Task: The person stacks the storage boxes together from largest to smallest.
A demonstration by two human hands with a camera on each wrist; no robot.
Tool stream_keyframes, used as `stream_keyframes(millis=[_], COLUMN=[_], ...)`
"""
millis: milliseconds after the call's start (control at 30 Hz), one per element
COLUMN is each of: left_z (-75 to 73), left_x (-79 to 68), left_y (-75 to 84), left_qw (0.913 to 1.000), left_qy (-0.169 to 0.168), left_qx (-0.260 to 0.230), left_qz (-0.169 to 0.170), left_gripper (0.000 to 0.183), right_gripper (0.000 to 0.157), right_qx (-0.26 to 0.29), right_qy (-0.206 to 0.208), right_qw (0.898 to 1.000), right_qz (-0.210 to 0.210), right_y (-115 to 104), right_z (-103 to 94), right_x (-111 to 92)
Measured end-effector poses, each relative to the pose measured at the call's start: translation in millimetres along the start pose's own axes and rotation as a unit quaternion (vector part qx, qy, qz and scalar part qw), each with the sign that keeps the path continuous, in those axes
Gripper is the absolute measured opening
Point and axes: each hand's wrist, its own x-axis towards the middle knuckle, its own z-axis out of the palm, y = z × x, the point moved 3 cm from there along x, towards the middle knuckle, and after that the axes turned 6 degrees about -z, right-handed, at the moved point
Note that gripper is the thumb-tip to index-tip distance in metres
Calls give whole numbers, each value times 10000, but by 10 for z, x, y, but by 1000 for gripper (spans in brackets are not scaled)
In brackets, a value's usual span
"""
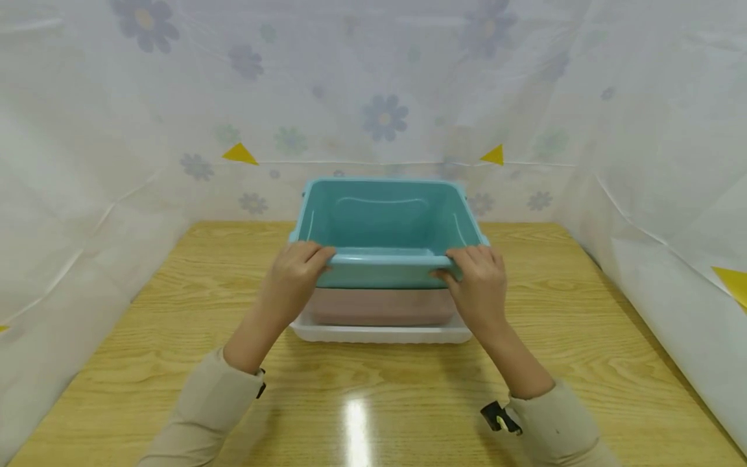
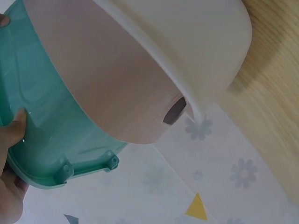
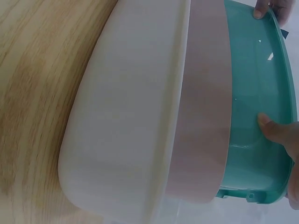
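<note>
A teal plastic bin (image 1: 382,275) sits at the top of a stack, its inside bare in the head view. Below it shows a pink bin (image 1: 382,307), and lowest a white bin (image 1: 382,335) on the table. My left hand (image 1: 294,275) grips the teal bin's near rim at the left corner, thumb pressed to the outer wall in the left wrist view. The right hand (image 1: 481,282) holds the same rim at the right corner, its thumb (image 3: 271,127) against the teal wall. A dark oval slot (image 2: 175,111) shows in the pink bin's end.
The stack stands on a wood-grain table (image 1: 373,383). White flower-printed sheeting (image 1: 382,78) hangs behind and at both sides. Yellow triangles (image 1: 240,154) are stuck on the sheeting. Black straps (image 1: 500,418) show at the sleeve cuffs.
</note>
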Motion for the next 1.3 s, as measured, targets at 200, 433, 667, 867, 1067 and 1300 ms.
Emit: stream_keyframes(millis=[200, 433, 667, 867, 1067, 1300], left_z=[20, 69, 103, 130, 149, 148], left_x=[-55, -119, -165, -196, -231, -256], left_y=[0, -2, 7, 10, 11, 21], left_qw=[10000, 10000, 10000, 10000, 10000, 10000], left_qy=[56, 71, 39, 29, 34, 70], left_qx=[29, 14, 71, 38, 47, -18], left_qz=[-16, -8, -55, -28, -6, -28], left_gripper=[30, 29, 29, 27, 25, 24], right_gripper=[37, 36, 36, 35, 36, 37], right_qx=[-9, 15, 60, 20, 39, -36], right_qy=[9, -35, -82, -79, -62, -128], right_qw=[10000, 10000, 9999, 10000, 9999, 9998], right_qz=[-8, 16, 5, -48, -78, -143], right_y=[-6, -10, -2, 1, 5, 13], right_z=[28, 61, 88, 104, 115, 128], right_x=[-44, -105, -159, -194, -221, -252])
